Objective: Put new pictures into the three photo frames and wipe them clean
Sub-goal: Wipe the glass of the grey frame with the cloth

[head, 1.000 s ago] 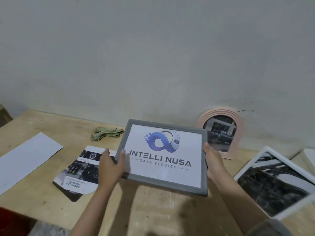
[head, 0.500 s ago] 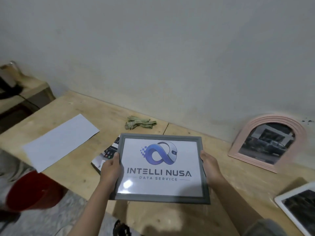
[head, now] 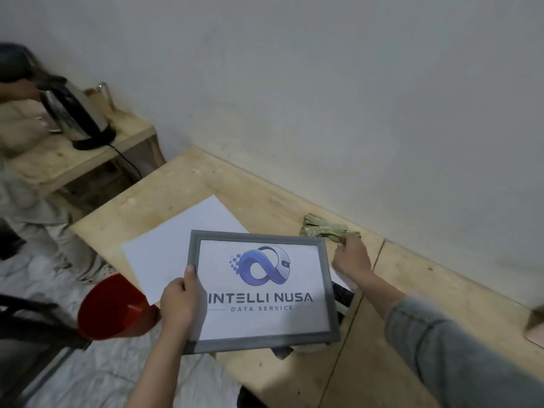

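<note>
My left hand (head: 179,301) grips the left edge of the grey photo frame (head: 260,322), thumb on its front, and holds it tilted above the wooden table (head: 382,334). The frame shows a white print with a blue logo and the words INTELLI NUSA. My right hand (head: 351,257) is off the frame and reaches behind it, its fingers pinching the near end of the folded green cloth (head: 323,229) that lies by the wall. A corner of the pink arched frame (head: 535,332) shows at the right edge. The white frame is out of view.
A white sheet of paper (head: 176,240) lies on the table left of the grey frame, and a dark brochure (head: 343,295) peeks out under it. A red bucket (head: 114,307) stands on the floor. Another person handles a kettle (head: 73,113) on a side table.
My right hand let go of the frame's right edge and moved back to the green cloth. My left hand now holds the frame alone. The view swung left.
</note>
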